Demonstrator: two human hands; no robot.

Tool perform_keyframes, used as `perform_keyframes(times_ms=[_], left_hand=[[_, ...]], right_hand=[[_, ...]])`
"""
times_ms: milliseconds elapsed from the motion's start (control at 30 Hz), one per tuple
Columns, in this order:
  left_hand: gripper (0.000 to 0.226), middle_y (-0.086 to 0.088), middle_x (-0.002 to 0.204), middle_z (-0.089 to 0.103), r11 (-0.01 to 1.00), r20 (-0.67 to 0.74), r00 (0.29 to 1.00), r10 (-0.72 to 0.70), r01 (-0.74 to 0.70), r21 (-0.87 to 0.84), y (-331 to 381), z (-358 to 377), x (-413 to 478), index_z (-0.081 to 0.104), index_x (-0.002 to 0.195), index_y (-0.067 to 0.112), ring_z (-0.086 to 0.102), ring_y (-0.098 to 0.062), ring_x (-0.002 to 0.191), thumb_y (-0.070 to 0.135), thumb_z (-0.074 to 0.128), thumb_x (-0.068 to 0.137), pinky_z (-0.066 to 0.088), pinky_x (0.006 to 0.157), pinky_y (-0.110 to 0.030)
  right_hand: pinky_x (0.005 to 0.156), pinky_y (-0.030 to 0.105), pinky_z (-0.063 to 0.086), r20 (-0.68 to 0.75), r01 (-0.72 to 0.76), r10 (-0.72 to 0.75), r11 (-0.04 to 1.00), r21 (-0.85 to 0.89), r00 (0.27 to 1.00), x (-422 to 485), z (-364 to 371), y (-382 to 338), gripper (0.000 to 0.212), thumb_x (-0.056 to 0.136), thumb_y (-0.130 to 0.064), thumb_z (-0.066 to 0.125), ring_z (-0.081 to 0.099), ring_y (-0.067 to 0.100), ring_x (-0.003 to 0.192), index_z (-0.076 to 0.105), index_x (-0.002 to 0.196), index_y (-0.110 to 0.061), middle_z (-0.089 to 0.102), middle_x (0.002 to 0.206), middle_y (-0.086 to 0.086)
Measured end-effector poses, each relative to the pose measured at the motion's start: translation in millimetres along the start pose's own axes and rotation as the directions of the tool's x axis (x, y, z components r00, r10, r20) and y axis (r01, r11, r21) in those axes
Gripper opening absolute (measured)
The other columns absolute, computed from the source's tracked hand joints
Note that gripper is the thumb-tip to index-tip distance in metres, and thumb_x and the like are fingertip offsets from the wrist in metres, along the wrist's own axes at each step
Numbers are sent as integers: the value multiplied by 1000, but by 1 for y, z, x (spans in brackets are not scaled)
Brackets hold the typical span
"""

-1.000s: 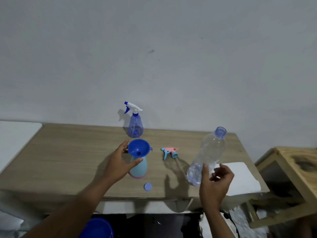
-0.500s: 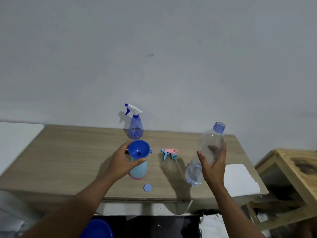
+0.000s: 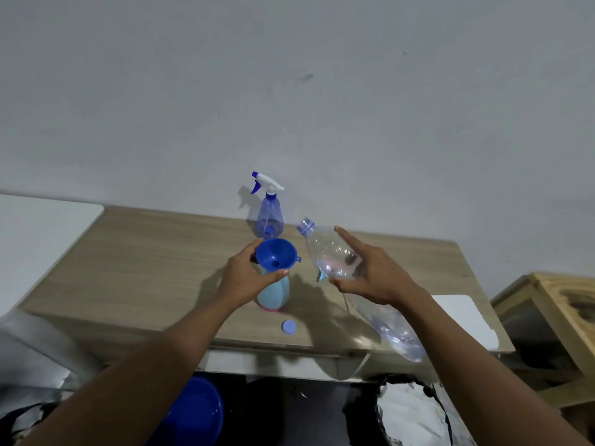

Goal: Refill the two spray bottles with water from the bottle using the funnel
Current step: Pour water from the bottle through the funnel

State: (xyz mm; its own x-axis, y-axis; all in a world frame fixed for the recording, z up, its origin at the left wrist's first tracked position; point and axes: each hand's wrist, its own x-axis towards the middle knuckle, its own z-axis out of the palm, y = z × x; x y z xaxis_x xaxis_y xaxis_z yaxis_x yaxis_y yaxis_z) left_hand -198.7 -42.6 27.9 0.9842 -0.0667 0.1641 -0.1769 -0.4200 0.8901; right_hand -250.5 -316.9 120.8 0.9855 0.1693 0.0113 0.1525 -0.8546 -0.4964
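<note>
A blue funnel (image 3: 277, 253) sits in the neck of a light blue spray bottle (image 3: 273, 292) with a pink base, its top off. My left hand (image 3: 246, 280) grips that bottle just under the funnel. My right hand (image 3: 373, 273) holds a clear water bottle (image 3: 328, 252) lifted and tilted, its open blue-ringed mouth up left near the funnel's right rim, water pooled at its low end (image 3: 401, 341). A second, purple-blue spray bottle (image 3: 269, 217) with a white trigger head stands behind. The pink-and-blue spray head is mostly hidden behind the water bottle.
A small blue cap (image 3: 288, 326) lies on the wooden table (image 3: 145, 252) near its front edge. A white sheet (image 3: 467, 320) rests at the table's right end. A wooden stand (image 3: 553, 304) is to the right, a blue basin (image 3: 196, 410) below.
My right hand has lifted the water bottle off the table, tipped it and carried it left, bringing its mouth close to the funnel. My left hand stayed on the light blue bottle.
</note>
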Motion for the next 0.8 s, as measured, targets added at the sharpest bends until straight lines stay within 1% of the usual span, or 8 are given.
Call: perform_keyframes(times_ms=[67, 200, 233, 333, 433, 567, 633, 800], left_hand=[[80, 22, 102, 68, 1000, -4, 1000, -8, 8, 6, 0, -1, 1, 61, 127, 26, 63, 5, 94, 45, 94, 57, 54, 88, -25], [78, 18, 102, 70, 1000, 19, 1000, 2, -2, 9, 0, -3, 3, 61, 124, 30, 65, -4, 94, 52, 91, 56, 56, 88, -32], [76, 19, 102, 70, 1000, 21, 1000, 6, -7, 9, 0, -3, 3, 62, 123, 31, 65, -4, 94, 53, 91, 56, 57, 88, -33], [76, 18, 102, 70, 1000, 28, 999, 21, -22, 14, 1, -4, 3, 62, 125, 30, 66, -5, 93, 52, 90, 58, 57, 88, -34], [78, 17, 102, 71, 1000, 35, 999, 20, -20, 10, 0, -5, 4, 62, 125, 29, 66, -5, 93, 56, 89, 57, 58, 88, -36], [81, 17, 102, 70, 1000, 49, 999, 18, -19, 17, 0, -5, 5, 62, 125, 30, 66, -5, 93, 64, 86, 55, 58, 88, -37], [79, 15, 102, 70, 1000, 55, 998, 22, -23, 17, 0, -5, 6, 62, 124, 30, 66, -6, 94, 63, 86, 56, 58, 89, -38], [73, 16, 101, 70, 999, 42, 999, 33, -33, 10, 1, -5, 4, 61, 120, 35, 65, -5, 93, 58, 88, 56, 58, 89, -39]], right_hand=[[84, 35, 54, 100, -11, 20, 996, -92, 995, 2, -2, -2, 104, 67, -60, 74, 60, 7, 75, 11, 150, -58, 65, 106, -4], [86, 35, 52, 193, -2, 43, 979, -205, 980, 5, -8, -9, 102, 72, -57, 73, 59, 18, 94, 9, 151, -54, 65, 108, -3], [86, 36, 52, 204, -2, 50, 974, -226, 978, 7, -10, -11, 102, 72, -57, 73, 59, 19, 96, 10, 152, -53, 66, 107, -3], [87, 41, 54, 231, 2, 66, 960, -280, 971, 10, -13, -17, 102, 69, -59, 73, 57, 19, 92, 14, 152, -52, 67, 103, -2], [90, 42, 53, 236, 0, 74, 954, -301, 969, 15, -15, -22, 102, 69, -59, 73, 55, 21, 92, 15, 151, -52, 65, 106, -2], [90, 39, 52, 236, 11, 77, 936, -352, 969, 21, -16, -23, 102, 69, -63, 71, 60, 26, 107, 14, 152, -52, 65, 121, 2], [87, 36, 49, 240, 12, 82, 930, -367, 967, 24, -16, -24, 101, 69, -63, 71, 59, 26, 112, 15, 153, -51, 63, 128, 3], [88, 36, 47, 256, 20, 84, 925, -379, 963, 24, -15, -26, 100, 71, -61, 72, 58, 25, 116, 18, 154, -47, 62, 131, 1]])
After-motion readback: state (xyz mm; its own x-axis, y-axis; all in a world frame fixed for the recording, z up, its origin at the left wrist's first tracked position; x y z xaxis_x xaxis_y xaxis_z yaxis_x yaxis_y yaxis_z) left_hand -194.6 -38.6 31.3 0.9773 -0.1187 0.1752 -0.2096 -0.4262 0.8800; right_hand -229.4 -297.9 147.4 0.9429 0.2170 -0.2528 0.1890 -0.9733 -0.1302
